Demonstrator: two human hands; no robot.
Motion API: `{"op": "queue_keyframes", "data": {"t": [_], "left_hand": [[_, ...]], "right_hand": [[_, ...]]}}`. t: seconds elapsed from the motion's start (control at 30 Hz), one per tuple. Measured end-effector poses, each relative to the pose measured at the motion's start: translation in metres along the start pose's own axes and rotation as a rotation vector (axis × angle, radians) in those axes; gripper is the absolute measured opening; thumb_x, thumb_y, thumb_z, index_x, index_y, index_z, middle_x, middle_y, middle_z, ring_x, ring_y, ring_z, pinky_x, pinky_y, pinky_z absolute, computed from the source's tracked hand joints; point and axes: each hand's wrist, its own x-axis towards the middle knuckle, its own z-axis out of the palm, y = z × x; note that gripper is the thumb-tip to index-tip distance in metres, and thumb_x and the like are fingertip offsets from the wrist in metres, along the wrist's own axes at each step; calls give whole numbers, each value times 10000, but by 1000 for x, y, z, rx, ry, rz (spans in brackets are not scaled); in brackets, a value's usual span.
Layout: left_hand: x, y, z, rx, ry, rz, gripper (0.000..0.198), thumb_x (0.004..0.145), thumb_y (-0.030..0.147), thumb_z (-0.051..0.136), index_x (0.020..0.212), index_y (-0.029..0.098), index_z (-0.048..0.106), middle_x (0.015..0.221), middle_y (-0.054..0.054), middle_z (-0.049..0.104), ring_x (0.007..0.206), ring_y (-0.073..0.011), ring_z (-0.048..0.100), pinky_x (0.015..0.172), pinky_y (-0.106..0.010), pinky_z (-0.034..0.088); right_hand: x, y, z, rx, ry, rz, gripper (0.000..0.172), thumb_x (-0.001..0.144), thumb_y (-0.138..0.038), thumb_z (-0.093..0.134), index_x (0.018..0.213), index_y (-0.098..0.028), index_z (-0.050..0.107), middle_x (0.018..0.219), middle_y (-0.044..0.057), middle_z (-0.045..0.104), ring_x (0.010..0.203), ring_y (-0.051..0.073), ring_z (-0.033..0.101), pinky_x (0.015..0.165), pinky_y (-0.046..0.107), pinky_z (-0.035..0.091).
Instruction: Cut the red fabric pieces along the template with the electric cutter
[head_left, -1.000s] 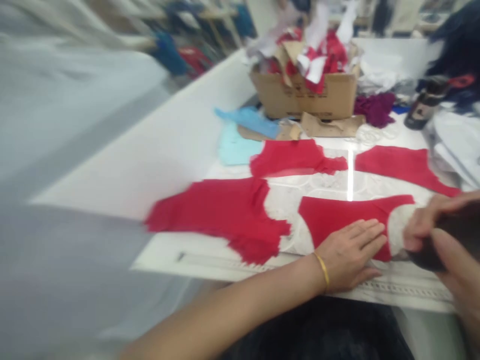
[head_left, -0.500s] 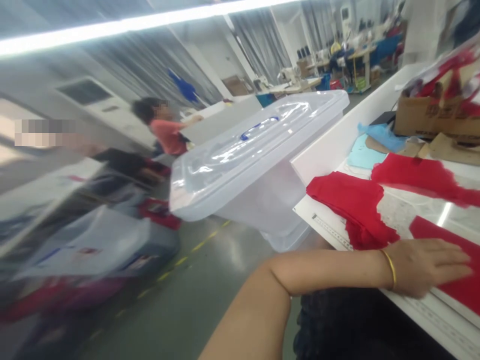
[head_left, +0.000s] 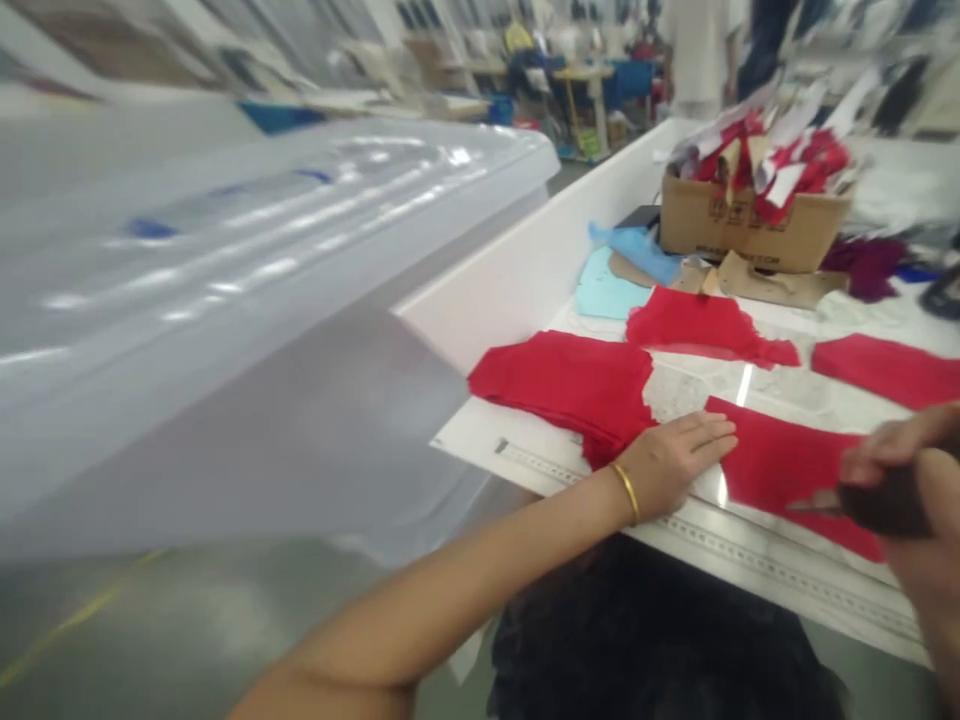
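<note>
My left hand [head_left: 675,462], with a gold bangle at the wrist, lies flat with fingers stretched out. Its fingertips rest on the left edge of a red fabric piece [head_left: 787,455]. At the right edge of the view, my right hand [head_left: 919,480] is closed around a dark tool with a narrow metal tip [head_left: 881,500]. The tip is over the same red piece; blur hides the tool's exact kind. Left of my left hand sits a folded red fabric stack [head_left: 566,385]. Another red piece [head_left: 705,325] with ragged edges lies farther back.
A large translucent lidded bin [head_left: 337,260] stands left of the white table [head_left: 480,435]. Toward the back are a cardboard box [head_left: 750,225] of red and white scraps and light-blue cloth [head_left: 607,285]. A ruler strip [head_left: 720,555] runs along the front edge. A person [head_left: 701,55] stands beyond.
My view has turned right and closer to the table. My right hand with the dark tool has come into view. My left hand now rests at the red piece's left edge.
</note>
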Motion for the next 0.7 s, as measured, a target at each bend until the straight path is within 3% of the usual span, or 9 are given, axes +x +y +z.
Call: {"op": "queue_keyframes", "data": {"t": [0.2,0.37,0.7], "left_hand": [[-5,4,3,-38,43,40,567,820,-55,387,1330,80,593,1376,-145,667,1380,-230,566,1152,-422,523],[-5,4,11,-41,42,59,465,896,-21,429,1302,94,625,1361,-138,680,1349,-229,597,1146,-416,529],[-4,5,12,-20,74,66,509,848,-47,419,1295,77,631,1354,-142,683,1344,-235,601,1136,-402,536]], "right_hand": [[-5,9,26,97,-78,7,319,908,-357,761,1140,-283,554,723,-50,599,580,140,588,577,296,562],[-8,11,34,62,-107,-53,251,947,-312,691,1161,-280,564,763,-40,573,586,137,569,561,300,555],[-9,20,43,-34,-37,-107,244,934,-340,675,1148,-283,573,767,-38,543,573,134,568,541,297,543]]}}
